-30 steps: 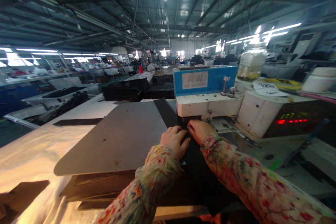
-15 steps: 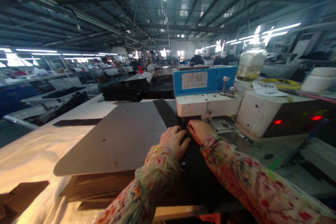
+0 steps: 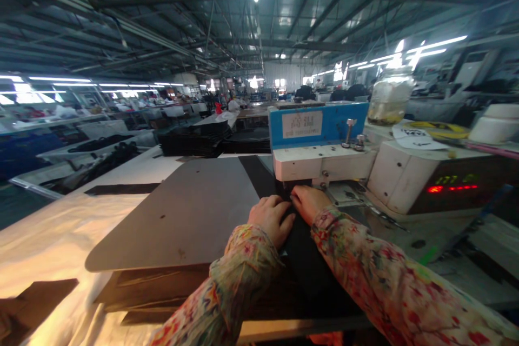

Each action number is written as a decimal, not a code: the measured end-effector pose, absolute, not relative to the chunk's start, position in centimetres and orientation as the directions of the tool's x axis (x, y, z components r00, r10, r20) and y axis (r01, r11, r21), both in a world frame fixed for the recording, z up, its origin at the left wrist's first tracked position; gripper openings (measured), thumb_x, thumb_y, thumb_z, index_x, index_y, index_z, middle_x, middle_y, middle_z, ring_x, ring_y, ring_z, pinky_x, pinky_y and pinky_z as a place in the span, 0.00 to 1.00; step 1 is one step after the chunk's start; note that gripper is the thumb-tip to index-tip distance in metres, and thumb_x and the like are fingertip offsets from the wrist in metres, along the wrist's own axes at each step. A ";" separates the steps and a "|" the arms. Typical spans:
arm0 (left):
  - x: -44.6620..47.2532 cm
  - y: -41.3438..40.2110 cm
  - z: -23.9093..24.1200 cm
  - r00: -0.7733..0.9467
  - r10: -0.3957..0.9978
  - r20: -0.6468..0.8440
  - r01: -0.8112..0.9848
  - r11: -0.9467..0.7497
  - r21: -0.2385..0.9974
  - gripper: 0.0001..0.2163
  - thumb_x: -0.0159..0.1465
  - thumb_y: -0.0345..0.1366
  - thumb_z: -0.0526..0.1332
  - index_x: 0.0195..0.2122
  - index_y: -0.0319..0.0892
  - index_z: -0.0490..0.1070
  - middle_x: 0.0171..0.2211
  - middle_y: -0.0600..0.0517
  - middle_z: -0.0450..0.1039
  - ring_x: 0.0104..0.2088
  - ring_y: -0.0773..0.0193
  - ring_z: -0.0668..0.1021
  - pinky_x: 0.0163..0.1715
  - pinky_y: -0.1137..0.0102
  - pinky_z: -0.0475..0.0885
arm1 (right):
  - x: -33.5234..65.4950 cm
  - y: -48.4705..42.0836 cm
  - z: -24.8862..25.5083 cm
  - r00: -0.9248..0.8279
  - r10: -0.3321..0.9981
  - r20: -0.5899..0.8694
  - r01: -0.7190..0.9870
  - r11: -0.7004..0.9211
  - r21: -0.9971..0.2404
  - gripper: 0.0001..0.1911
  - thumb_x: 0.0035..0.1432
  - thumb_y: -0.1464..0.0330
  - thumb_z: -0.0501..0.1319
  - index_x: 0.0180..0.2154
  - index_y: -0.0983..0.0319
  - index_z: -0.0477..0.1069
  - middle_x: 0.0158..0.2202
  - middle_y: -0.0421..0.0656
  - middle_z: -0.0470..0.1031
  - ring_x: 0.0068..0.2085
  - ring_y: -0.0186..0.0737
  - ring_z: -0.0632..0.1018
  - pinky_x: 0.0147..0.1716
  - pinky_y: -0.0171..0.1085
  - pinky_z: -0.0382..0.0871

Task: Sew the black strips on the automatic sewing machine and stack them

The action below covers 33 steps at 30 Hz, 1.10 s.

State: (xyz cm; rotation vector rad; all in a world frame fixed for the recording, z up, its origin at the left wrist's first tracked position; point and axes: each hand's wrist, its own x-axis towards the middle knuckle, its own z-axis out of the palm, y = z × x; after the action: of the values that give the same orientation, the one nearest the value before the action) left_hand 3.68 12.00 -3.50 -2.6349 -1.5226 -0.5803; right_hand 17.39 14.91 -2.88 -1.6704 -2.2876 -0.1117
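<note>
A long black strip of material [image 3: 310,270] runs beneath the head of a blue and white machine [image 3: 298,127] and hangs toward me over the table edge. My left hand [image 3: 272,220] lies palm down on the strip, its fingers stretched forward and the thumb apart. Right beside it, my right hand [image 3: 311,201] has its fingers curled and pressed together on the strip, close under the machine head. The fingertips of the two hands almost meet. A smooth grey plate [image 3: 174,216] with rounded corners lies left of the strip. What sits under the machine head is hidden.
Brown sheets [image 3: 150,289] are stacked under the plate. Black pieces [image 3: 194,140] are piled at the back. A control box [image 3: 389,173] with lit red digits stands at right, near a glass jar [image 3: 390,97] and a white bottle [image 3: 494,124].
Both hands stay almost in place on the strip. The whole view shifts slightly, and the control box display shows more lit digits than before.
</note>
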 end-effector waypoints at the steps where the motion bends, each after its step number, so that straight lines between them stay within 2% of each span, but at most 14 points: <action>1: 3.7 12.0 -3.5 0.447 0.828 0.339 0.844 -0.516 0.147 0.13 0.58 0.43 0.49 0.42 0.48 0.65 0.40 0.53 0.64 0.41 0.61 0.65 0.42 0.67 0.63 | 17.4 14.9 -2.8 -0.273 0.918 0.288 0.941 0.317 -0.120 0.08 0.54 0.70 0.50 0.33 0.62 0.66 0.32 0.43 0.71 0.33 0.36 0.72 0.28 0.31 0.59; 22: 3.7 12.1 -3.4 0.455 0.831 0.320 0.837 -0.522 0.165 0.13 0.58 0.43 0.49 0.42 0.48 0.65 0.40 0.53 0.64 0.41 0.62 0.65 0.42 0.67 0.62 | 17.3 14.8 -2.7 -0.265 0.928 0.263 0.948 0.301 -0.108 0.08 0.55 0.70 0.50 0.33 0.63 0.66 0.32 0.44 0.71 0.33 0.36 0.72 0.29 0.31 0.60; 29: 3.5 12.4 -3.5 0.454 0.824 0.339 0.839 -0.523 0.151 0.15 0.56 0.45 0.51 0.42 0.47 0.65 0.41 0.52 0.63 0.42 0.60 0.65 0.42 0.66 0.63 | 17.2 14.8 -2.6 -0.257 0.927 0.274 0.953 0.290 -0.087 0.08 0.55 0.70 0.49 0.32 0.63 0.66 0.31 0.44 0.71 0.32 0.36 0.72 0.27 0.31 0.59; 33: 3.5 12.7 -3.5 0.439 0.841 0.316 0.856 -0.498 0.138 0.15 0.56 0.43 0.51 0.42 0.47 0.65 0.41 0.51 0.63 0.43 0.60 0.65 0.43 0.65 0.62 | 17.2 14.9 -2.7 -0.259 0.926 0.274 0.953 0.291 -0.085 0.08 0.55 0.70 0.49 0.32 0.62 0.66 0.32 0.44 0.71 0.32 0.36 0.72 0.28 0.31 0.59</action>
State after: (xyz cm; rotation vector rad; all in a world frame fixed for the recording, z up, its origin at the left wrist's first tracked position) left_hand 3.53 12.72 -3.47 -2.6285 -1.5509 -0.5380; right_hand 17.18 14.87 -2.73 -1.7176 -2.2924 -0.1406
